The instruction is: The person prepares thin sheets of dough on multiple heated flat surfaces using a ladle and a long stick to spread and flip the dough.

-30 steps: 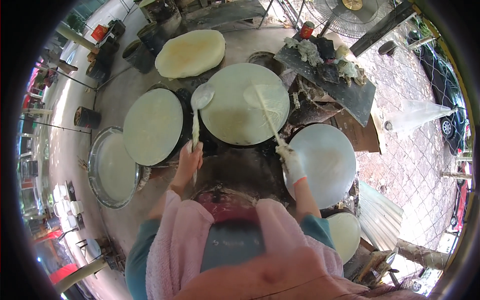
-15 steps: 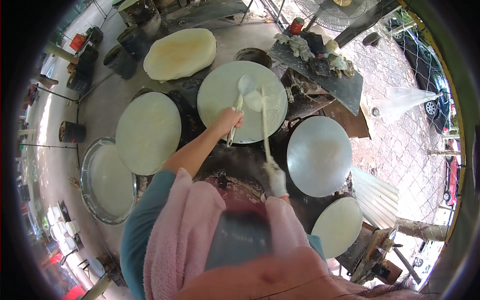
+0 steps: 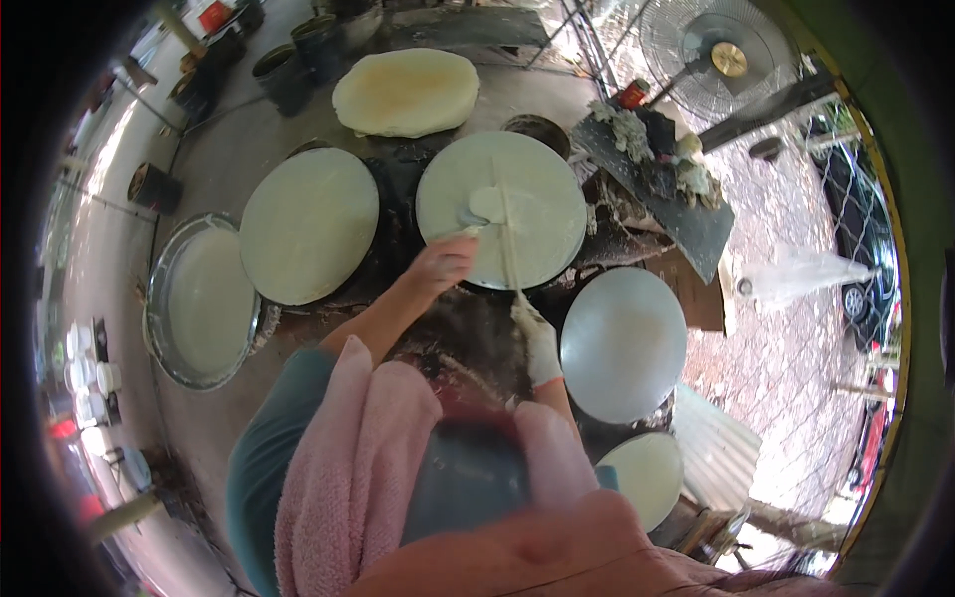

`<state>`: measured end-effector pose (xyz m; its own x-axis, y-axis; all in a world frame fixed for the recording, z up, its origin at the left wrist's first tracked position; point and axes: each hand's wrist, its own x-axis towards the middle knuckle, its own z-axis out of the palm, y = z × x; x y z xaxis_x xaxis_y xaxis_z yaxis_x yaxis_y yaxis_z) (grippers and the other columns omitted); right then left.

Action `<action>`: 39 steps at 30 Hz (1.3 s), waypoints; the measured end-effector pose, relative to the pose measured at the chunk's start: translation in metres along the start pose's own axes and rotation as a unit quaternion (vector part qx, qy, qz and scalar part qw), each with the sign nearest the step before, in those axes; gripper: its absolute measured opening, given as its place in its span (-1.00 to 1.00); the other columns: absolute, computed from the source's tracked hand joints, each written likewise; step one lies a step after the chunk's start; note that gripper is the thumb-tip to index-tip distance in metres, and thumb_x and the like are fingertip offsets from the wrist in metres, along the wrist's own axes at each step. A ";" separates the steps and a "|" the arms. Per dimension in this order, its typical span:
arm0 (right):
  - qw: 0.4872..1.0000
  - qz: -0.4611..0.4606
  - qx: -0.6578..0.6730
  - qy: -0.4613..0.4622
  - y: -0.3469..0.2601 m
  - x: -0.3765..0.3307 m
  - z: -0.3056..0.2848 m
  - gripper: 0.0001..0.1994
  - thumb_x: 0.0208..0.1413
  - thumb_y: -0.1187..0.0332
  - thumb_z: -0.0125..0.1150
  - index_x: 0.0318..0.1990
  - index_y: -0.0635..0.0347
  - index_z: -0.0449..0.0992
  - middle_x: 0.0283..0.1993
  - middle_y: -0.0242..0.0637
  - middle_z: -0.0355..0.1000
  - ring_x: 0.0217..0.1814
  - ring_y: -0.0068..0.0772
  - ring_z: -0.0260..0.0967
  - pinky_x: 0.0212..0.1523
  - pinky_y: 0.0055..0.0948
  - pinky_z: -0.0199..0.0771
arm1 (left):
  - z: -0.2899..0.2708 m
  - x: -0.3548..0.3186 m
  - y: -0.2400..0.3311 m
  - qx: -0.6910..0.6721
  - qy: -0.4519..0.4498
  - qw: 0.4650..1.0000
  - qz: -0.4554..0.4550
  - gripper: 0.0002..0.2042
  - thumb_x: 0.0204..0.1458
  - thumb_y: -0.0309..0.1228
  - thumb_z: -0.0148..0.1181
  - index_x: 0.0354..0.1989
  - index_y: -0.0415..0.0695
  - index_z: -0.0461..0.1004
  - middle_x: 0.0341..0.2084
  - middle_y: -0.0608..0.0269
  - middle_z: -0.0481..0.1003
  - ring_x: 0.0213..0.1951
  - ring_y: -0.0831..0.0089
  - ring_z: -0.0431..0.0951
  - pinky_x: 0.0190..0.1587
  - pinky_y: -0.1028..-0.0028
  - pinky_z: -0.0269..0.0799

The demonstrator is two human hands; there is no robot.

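Note:
Before me sits a round griddle [image 3: 547, 194] coated with wet, pale batter. My left hand [image 3: 445, 264], bare, is closed around a ladle; the ladle's bowl [image 3: 475, 216] is low over the left-centre of the batter. My right hand [image 3: 535, 333], in a white glove, grips a long thin stick [image 3: 506, 224]. That stick reaches from the near rim across the griddle. Between ladle and stick shows a small pale round patch [image 3: 484, 201]; whether it is batter or part of a tool I cannot tell.
Another coated griddle [image 3: 310, 224] lies to the left, beside a wide basin [image 3: 149, 318] of pale liquid. At right are a bare grey griddle [image 3: 625, 343] and a smaller pale disc [image 3: 649, 478]. A pale rounded slab [image 3: 405, 92] stands behind. A fan [image 3: 728, 58] is at far right.
The ladle's bowl has come nearer and left, away from the griddle's far half. My gloved right hand has reached farther forward with the stick. The whole view has turned somewhat.

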<state>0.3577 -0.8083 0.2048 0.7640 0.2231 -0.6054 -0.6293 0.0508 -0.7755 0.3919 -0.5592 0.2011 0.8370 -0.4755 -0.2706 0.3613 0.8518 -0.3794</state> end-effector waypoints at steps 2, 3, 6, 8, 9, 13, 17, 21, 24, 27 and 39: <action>0.994 -0.091 -0.001 0.060 0.005 0.025 -0.041 -0.78 0.13 0.28 0.13 -0.08 0.02 0.49 -0.67 -0.67 0.15 -0.76 -0.81 -0.05 -0.76 -0.73 -0.11 | 0.014 -0.039 -0.009 -0.091 -0.038 0.995 0.033 -0.75 0.27 -0.38 -0.29 -0.41 -0.21 0.26 -0.70 0.46 0.19 -0.74 0.65 0.24 -0.68 0.56 0.16; 0.989 -0.108 -0.017 0.102 0.019 0.044 -0.059 -0.73 0.14 0.27 0.13 -0.01 0.04 0.47 -0.68 -0.69 0.13 -0.76 -0.83 -0.07 -0.76 -0.73 -0.11 | 0.011 -0.059 -0.014 0.070 -0.075 0.994 0.037 -0.74 0.27 -0.34 -0.29 -0.34 -0.24 0.28 -0.74 0.49 0.15 -0.80 0.68 0.18 -0.72 0.58 0.13; 0.992 -0.101 -0.073 0.031 0.043 0.048 -0.046 -0.70 0.15 0.26 0.11 0.04 0.07 0.44 -0.50 -0.64 0.29 -0.61 -0.84 0.04 -0.64 -0.80 0.02 | 0.022 -0.100 -0.026 0.300 -0.059 0.947 0.099 -0.71 0.26 -0.28 -0.22 -0.19 -0.28 0.32 -0.78 0.55 0.06 -0.90 0.76 0.05 -0.80 0.68 -0.01; 0.961 -0.083 -0.254 -0.067 0.028 0.017 -0.023 -0.65 0.12 0.38 0.10 0.06 0.30 0.41 -0.15 -0.36 0.43 -0.12 -0.54 0.30 -0.06 -0.57 0.29 | 0.028 -0.139 -0.019 0.252 -0.106 0.957 0.102 -0.75 0.24 -0.28 -0.18 -0.23 -0.23 0.32 -0.75 0.60 0.08 -0.86 0.82 0.08 -0.75 0.68 -0.05; 0.964 -0.130 -0.223 -0.068 0.037 0.020 -0.027 -0.69 0.09 0.39 0.12 -0.01 0.30 0.46 -0.09 -0.31 0.43 -0.08 -0.43 0.30 0.01 -0.48 0.26 | 0.036 -0.154 -0.017 0.234 -0.092 0.960 0.123 -0.75 0.24 -0.28 -0.18 -0.24 -0.23 0.32 -0.75 0.61 0.07 -0.85 0.84 0.08 -0.75 0.67 -0.06; 0.956 -0.191 -0.212 -0.064 0.048 0.001 -0.011 -0.71 0.08 0.36 0.16 -0.04 0.22 0.46 -0.38 -0.52 0.34 -0.40 -0.71 0.18 -0.39 -0.63 0.24 | 0.030 -0.234 0.014 0.202 -0.103 0.962 0.154 -0.76 0.23 -0.28 -0.17 -0.24 -0.23 0.31 -0.74 0.62 0.07 -0.83 0.86 0.08 -0.74 0.65 -0.04; 0.974 -0.170 -0.140 -0.061 0.075 -0.024 0.079 -0.65 0.10 0.40 0.13 0.06 0.20 0.38 -0.33 -0.49 0.35 -0.36 -0.69 0.22 -0.34 -0.66 0.27 | -0.014 -0.373 0.087 0.392 0.040 0.866 0.310 -0.76 0.20 -0.26 -0.08 -0.27 -0.22 0.31 -0.75 0.55 0.06 -0.82 0.74 0.12 -0.75 0.63 -0.07; 0.986 -0.145 -0.070 -0.049 0.116 -0.056 0.189 -0.58 0.12 0.44 0.11 0.16 0.19 0.31 -0.29 -0.46 0.37 -0.31 -0.67 0.27 -0.29 -0.69 0.31 | -0.067 -0.485 0.181 0.449 0.357 0.682 0.454 -0.77 0.16 -0.27 -0.03 -0.29 -0.23 0.33 -0.76 0.41 0.14 -0.80 0.63 0.14 -0.78 0.51 0.04; 0.996 -0.053 -0.061 0.023 0.149 -0.089 0.280 -0.52 0.10 0.51 0.12 0.21 0.17 0.27 -0.24 -0.44 0.38 -0.27 -0.66 0.30 -0.25 -0.68 0.34 | -0.131 -0.548 0.266 0.642 0.510 0.443 0.363 -0.76 0.14 -0.30 -0.01 -0.29 -0.28 0.31 -0.73 0.28 0.31 -0.71 0.42 0.35 -0.70 0.34 0.23; 0.991 -0.051 -0.115 0.044 0.184 -0.114 0.337 -0.52 0.06 0.57 0.16 0.18 0.13 0.32 -0.20 -0.44 0.39 -0.23 -0.64 0.33 -0.23 -0.64 0.38 | -0.179 -0.572 0.327 0.851 0.458 0.141 0.214 -0.90 0.05 -0.48 -0.07 -0.37 -0.24 0.34 -0.57 -0.04 0.42 -0.48 0.06 0.48 -0.47 0.16 0.34; 0.983 0.007 -0.173 0.064 0.211 -0.187 0.414 -0.49 0.03 0.52 0.21 0.19 0.18 0.30 0.01 -0.39 0.38 -0.13 -0.61 0.32 -0.10 -0.59 0.36 | -0.291 -0.581 0.416 0.949 0.197 0.238 0.070 -0.78 -0.01 -0.31 -0.01 -0.43 -0.21 0.45 -0.65 0.10 0.42 -0.58 0.25 0.45 -0.51 0.20 0.38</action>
<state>0.0231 -0.4364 0.2287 0.7819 0.0954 -0.6161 -0.5702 -0.2903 -0.7685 -0.0642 0.0075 -0.0571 0.9268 -0.0795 -0.3670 0.1889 -0.7459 0.6387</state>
